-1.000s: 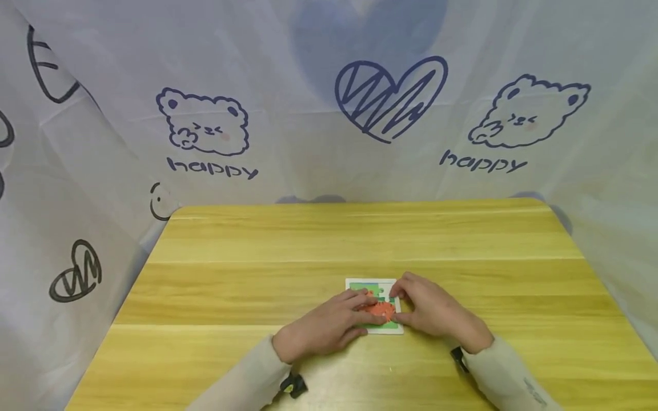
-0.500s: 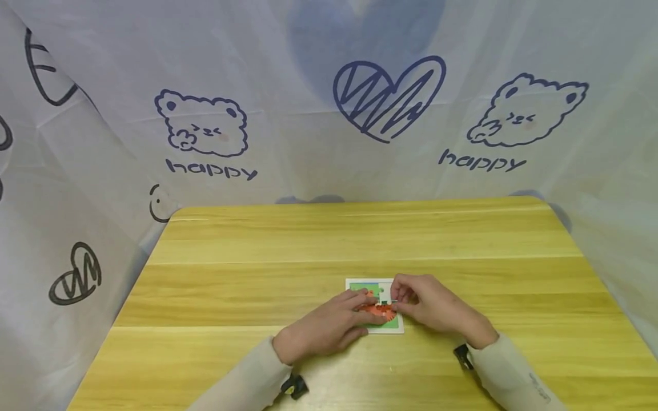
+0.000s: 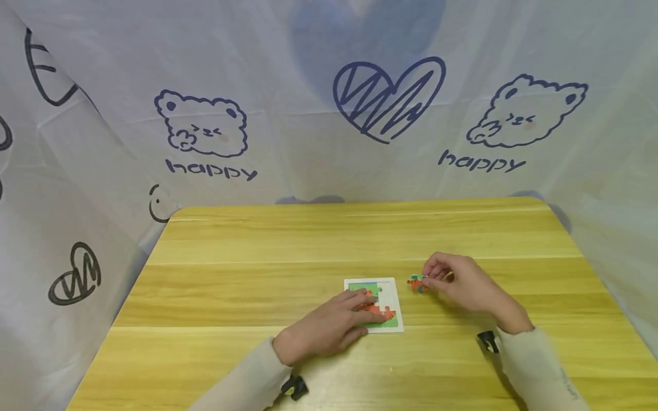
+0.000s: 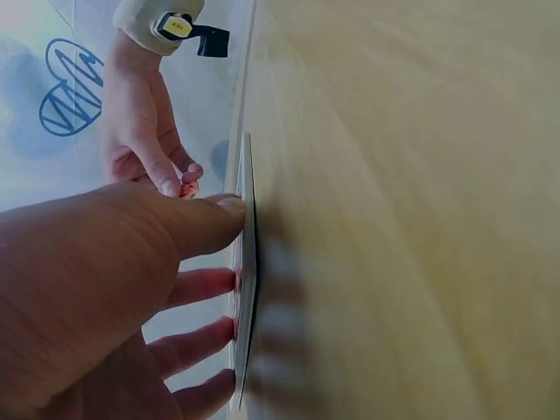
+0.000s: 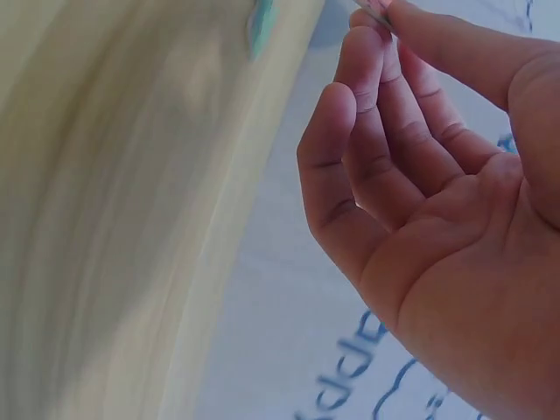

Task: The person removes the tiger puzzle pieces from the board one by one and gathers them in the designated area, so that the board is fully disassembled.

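Observation:
A small square jigsaw puzzle [image 3: 389, 294] with a white border lies on the table in the head view. Green and orange pieces fill its left and lower parts, and white backing shows at its upper right. My left hand [image 3: 334, 322] rests on it with fairly straight fingers, covering some of the picture. In the left wrist view, the fingertips and thumb of that hand touch the thin board [image 4: 248, 236]. Right of the puzzle, my right hand [image 3: 465, 282] pinches an orange and green puzzle piece [image 3: 416, 284] between thumb and fingers. Only the piece's edge [image 5: 374, 12] shows in the right wrist view.
A wood-grain table [image 3: 247, 245] carries the puzzle. Behind it and to the left hangs a pale cloth [image 3: 308, 142] with bear and heart drawings. Dark wrist straps [image 3: 295, 387] sit at both sleeves.
My right hand has lifted a puzzle piece off the board's upper right and carried it right and away from me, baring white backing. My left hand has stayed in place.

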Available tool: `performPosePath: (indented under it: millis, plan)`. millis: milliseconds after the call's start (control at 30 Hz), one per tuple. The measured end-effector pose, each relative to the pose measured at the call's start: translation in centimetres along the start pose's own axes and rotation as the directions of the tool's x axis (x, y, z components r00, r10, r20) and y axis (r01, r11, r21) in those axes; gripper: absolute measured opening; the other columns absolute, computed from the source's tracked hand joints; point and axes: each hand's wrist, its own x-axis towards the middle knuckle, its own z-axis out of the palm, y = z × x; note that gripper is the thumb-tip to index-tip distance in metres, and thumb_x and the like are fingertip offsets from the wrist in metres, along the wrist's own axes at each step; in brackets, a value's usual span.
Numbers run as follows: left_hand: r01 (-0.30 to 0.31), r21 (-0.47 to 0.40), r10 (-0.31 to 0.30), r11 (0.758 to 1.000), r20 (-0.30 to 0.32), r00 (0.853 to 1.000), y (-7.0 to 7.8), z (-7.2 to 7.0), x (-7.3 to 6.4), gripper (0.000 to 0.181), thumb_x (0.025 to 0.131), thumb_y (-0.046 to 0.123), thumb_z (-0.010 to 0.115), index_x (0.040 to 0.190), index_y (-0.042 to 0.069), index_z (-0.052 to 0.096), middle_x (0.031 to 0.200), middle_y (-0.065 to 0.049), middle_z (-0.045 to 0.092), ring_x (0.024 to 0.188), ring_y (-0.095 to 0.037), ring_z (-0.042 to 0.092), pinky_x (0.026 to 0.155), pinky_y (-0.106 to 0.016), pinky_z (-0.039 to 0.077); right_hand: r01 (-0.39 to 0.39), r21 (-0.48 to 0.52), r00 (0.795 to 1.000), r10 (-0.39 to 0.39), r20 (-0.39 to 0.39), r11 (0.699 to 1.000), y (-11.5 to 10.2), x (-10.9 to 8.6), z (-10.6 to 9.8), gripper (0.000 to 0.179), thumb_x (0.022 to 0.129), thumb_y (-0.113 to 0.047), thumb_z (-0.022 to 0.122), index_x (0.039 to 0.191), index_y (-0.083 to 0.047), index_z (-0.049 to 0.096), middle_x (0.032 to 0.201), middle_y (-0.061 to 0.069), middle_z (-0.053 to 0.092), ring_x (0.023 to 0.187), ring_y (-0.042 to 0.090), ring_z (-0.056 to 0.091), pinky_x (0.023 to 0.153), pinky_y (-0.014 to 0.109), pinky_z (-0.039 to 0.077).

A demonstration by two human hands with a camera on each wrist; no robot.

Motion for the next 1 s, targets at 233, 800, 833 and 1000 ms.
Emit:
performPosePath:
  millis: [233, 800, 833, 1000]
  plan:
    - [0.031, 0.01, -0.032, 0.999, 0.009, 0.999, -0.5, 0.4, 0.0, 0.042, 0.115, 0.027, 0.058, 0.156, 0.029, 0.062, 0.167, -0.006, 0.054, 0.162, -0.029, 0.042, 0.137, -0.045, 0.032, -0.065, 0.031, 0.998, 0.065, 0.0, 0.997, 2.6, -0.1, -1.5, 0.004, 0.103, -0.012, 0.076, 0.107, -0.011, 0.074, 0.096, 0.0, 0.075, 0.088, 0.01, 0.066, 0.078, 0.022, 0.057]
    - [-0.044, 0.009, 0.045, 0.999, -0.036, 0.998, -1.0, 0.5, -0.2, 0.042, 0.114, 0.025, 0.059, 0.156, 0.026, 0.062, 0.165, -0.009, 0.057, 0.16, -0.032, 0.045, 0.135, -0.046, 0.036, -0.104, -0.015, 0.995, 0.104, -0.001, 0.994, 4.8, -0.2, -1.5, 0.005, 0.103, -0.011, 0.076, 0.106, -0.007, 0.077, 0.095, 0.002, 0.076, 0.086, 0.009, 0.066, 0.075, 0.022, 0.056]
    - [-0.044, 0.006, 0.045, 0.999, -0.035, 0.998, -1.0, 0.5, -0.1, 0.042, 0.114, 0.025, 0.059, 0.156, 0.026, 0.062, 0.165, -0.009, 0.057, 0.16, -0.032, 0.046, 0.135, -0.047, 0.036, -0.104, -0.025, 0.995, 0.103, -0.009, 0.994, 4.8, -0.2, -1.4, 0.006, 0.103, -0.012, 0.076, 0.106, -0.007, 0.077, 0.095, 0.001, 0.075, 0.086, 0.009, 0.065, 0.075, 0.022, 0.056]
    - [-0.036, -0.013, 0.036, 0.999, -0.048, 0.998, -1.6, 1.4, 0.0, 0.043, 0.114, 0.027, 0.059, 0.157, 0.03, 0.06, 0.165, -0.008, 0.056, 0.16, -0.032, 0.046, 0.134, -0.048, 0.036, -0.109, -0.046, 0.994, 0.109, 0.0, 0.993, 4.4, -0.3, -1.4, 0.018, 0.097, -0.017, 0.085, 0.109, -0.007, 0.076, 0.094, 0.002, 0.071, 0.081, 0.009, 0.061, 0.072, 0.022, 0.053]
